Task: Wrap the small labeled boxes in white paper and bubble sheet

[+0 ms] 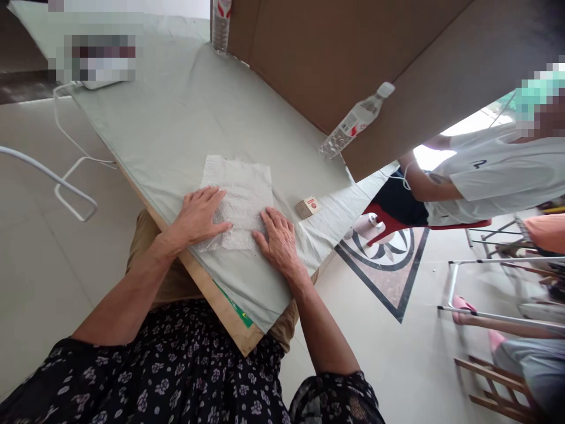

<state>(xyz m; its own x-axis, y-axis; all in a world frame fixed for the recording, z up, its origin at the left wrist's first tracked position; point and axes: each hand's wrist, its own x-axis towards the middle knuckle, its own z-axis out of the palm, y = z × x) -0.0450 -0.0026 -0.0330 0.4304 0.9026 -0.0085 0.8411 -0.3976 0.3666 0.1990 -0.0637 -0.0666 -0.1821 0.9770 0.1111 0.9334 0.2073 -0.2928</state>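
A sheet of bubble wrap [241,188] lies flat on the cloth-covered table [176,112], near its front corner. My left hand [200,217] rests on the sheet's left side, palm down with the fingers stretched out. On the right edge of the bubble wrap lies my right hand [277,238], also palm down, its fingers a little apart. Neither hand grips anything. A small cardboard box [308,206] sits on the cloth just right of my right hand.
A plastic bottle [355,122] stands before a large cardboard panel [326,65]; another bottle [220,26] is at its far end. A white cable [66,135] hangs at the table's left edge. A seated person [498,171] is at the right, near metal frames and a wooden stool [498,383].
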